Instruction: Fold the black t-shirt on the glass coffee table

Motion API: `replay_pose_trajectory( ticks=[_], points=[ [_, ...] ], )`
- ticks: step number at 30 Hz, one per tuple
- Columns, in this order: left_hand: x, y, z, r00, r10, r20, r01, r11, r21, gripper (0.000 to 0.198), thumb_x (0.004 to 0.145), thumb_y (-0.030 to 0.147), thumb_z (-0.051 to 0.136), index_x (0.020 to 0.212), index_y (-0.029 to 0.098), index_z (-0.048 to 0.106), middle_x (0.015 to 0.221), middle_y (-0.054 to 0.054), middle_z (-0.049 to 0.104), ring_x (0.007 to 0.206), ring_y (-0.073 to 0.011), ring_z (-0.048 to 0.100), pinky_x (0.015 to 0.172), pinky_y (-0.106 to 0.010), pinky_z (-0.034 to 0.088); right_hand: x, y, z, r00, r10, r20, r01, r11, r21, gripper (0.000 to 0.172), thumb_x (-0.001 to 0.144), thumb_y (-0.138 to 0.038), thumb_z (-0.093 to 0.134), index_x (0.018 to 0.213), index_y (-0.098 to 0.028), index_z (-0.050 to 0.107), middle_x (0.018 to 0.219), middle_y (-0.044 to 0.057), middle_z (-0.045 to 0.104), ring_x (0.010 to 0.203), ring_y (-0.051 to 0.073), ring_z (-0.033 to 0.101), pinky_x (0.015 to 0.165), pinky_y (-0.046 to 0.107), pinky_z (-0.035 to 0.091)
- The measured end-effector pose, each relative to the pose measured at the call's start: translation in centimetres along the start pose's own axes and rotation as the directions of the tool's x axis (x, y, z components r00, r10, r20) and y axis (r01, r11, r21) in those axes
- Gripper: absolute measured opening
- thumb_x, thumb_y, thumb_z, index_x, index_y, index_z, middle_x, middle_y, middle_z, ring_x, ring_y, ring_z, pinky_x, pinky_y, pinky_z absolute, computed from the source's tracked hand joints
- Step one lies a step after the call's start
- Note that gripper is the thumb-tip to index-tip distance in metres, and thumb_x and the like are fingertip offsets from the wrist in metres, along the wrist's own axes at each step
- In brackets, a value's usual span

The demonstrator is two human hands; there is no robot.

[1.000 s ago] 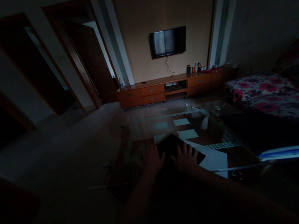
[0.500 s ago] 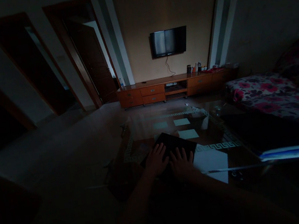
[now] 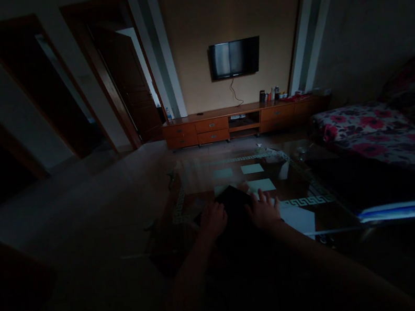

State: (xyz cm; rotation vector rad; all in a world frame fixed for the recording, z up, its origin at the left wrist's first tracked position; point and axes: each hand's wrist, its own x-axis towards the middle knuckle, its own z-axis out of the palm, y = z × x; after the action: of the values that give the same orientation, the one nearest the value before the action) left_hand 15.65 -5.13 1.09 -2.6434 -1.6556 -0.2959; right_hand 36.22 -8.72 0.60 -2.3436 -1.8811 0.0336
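In the dim light a flat, matte black thing [image 3: 236, 211] lies with one corner pointing away from me on the glass table [image 3: 300, 187]. It is too dark to tell whether it is cloth or a folder. My left hand [image 3: 214, 219] rests at its left side, fingers close together and slightly bent. On its right side lies my right hand [image 3: 265, 210], open, with the fingers apart and the thumb side towards the black thing. A white sheet [image 3: 300, 219] shows beside my right wrist, partly covered by that forearm.
To the right, a large dark thing [image 3: 370, 178] lies beside a white and blue stack [image 3: 400, 210]. A flowered sofa [image 3: 369, 123] stands beyond. At the back are a wooden TV cabinet [image 3: 210, 126] with bottles [image 3: 275, 93] and a wall television [image 3: 236, 58].
My hands have moved apart, from flat on the black thing to its left and right sides. More of its middle shows between them, and the right hand covers more of the white sheet.
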Motion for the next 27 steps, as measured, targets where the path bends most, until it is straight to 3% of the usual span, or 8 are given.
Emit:
replay_pose_trajectory(
  ticks=[3,5,10,13,15,17,22,27],
  points=[
    [-0.2,-1.4,0.8,0.986,0.169,-0.018,-0.169,0.984,-0.051,0.053,0.100,0.044,0.045,0.149,0.026,0.049,0.159,-0.008,0.046,0.149,-0.0266,0.036,0.123,-0.046,0.029,-1.3,-0.9,1.4,0.996,0.003,0.092,-0.009,0.997,0.074,0.074,0.100,-0.063,0.032,0.162,-0.023,0.031,0.170,0.016,0.020,0.155,0.044,0.014,0.116,0.070,0.015],
    [-0.2,-2.0,1.7,0.980,0.194,0.032,-0.191,0.978,-0.079,0.061,0.101,0.050,0.042,0.157,0.027,0.038,0.168,-0.005,0.032,0.156,-0.0260,0.025,0.126,-0.048,0.022,-1.1,-0.5,2.1,0.995,-0.057,0.077,0.050,0.995,0.088,0.076,0.100,-0.064,0.032,0.163,-0.023,0.028,0.171,0.016,0.017,0.156,0.042,0.009,0.117,0.067,0.015],
    [-0.2,-0.8,2.8,0.995,-0.014,0.099,0.020,0.998,-0.066,0.073,0.100,0.064,0.032,0.161,0.023,0.032,0.171,-0.011,0.023,0.157,-0.0336,0.019,0.125,-0.054,0.021,1.9,1.7,1.8,0.962,-0.262,0.078,0.254,0.962,0.105,0.062,0.104,-0.053,0.028,0.161,-0.028,0.033,0.171,0.006,0.021,0.159,0.026,0.010,0.125,0.050,0.009],
    [0.0,0.2,2.6,0.979,-0.152,0.134,0.158,0.987,-0.039,0.083,0.096,0.073,0.028,0.161,0.023,0.032,0.169,-0.015,0.024,0.154,-0.0411,0.025,0.119,-0.062,0.026,2.9,1.8,1.2,0.996,-0.085,-0.020,0.086,0.996,0.029,0.062,0.104,-0.047,0.030,0.159,-0.019,0.038,0.171,0.011,0.019,0.157,0.029,0.013,0.124,0.056,0.005],
    [0.1,0.2,2.3,0.978,-0.168,0.126,0.172,0.985,-0.021,0.080,0.096,0.073,0.028,0.159,0.025,0.037,0.167,-0.015,0.031,0.151,-0.0425,0.031,0.117,-0.063,0.027,2.9,1.6,0.6,0.992,0.110,-0.055,-0.108,0.994,0.032,0.070,0.102,-0.051,0.033,0.159,-0.011,0.035,0.169,0.019,0.020,0.153,0.035,0.022,0.120,0.060,0.015],
    [0.1,-0.4,2.2,0.985,-0.154,0.071,0.156,0.988,-0.013,0.070,0.099,0.066,0.027,0.155,0.027,0.045,0.163,-0.013,0.040,0.148,-0.0390,0.038,0.117,-0.060,0.029,2.5,1.6,-0.1,0.974,0.225,0.010,-0.226,0.972,0.061,0.078,0.099,-0.058,0.035,0.157,-0.005,0.037,0.164,0.026,0.028,0.146,0.039,0.032,0.113,0.060,0.028],
    [0.1,-2.3,2.7,0.995,-0.103,0.003,0.103,0.994,-0.020,0.065,0.103,0.050,0.026,0.157,0.017,0.040,0.167,-0.012,0.034,0.155,-0.0284,0.026,0.126,-0.049,0.021,0.8,2.6,-1.4,0.939,0.238,0.248,-0.247,0.969,0.007,0.095,0.093,-0.076,0.033,0.148,0.000,0.050,0.156,0.029,0.038,0.144,0.042,0.032,0.111,0.062,0.031],
    [-0.3,-1.4,3.2,0.977,-0.189,0.104,0.193,0.980,-0.037,0.072,0.103,0.050,0.023,0.160,0.007,0.031,0.170,-0.016,0.020,0.159,-0.0293,0.013,0.129,-0.043,0.015,0.4,2.8,-1.8,0.951,0.125,0.282,-0.174,0.973,0.154,0.074,0.093,-0.060,0.052,0.138,-0.002,0.059,0.152,0.031,0.042,0.146,0.044,0.032,0.110,0.059,0.035]
  ],
)
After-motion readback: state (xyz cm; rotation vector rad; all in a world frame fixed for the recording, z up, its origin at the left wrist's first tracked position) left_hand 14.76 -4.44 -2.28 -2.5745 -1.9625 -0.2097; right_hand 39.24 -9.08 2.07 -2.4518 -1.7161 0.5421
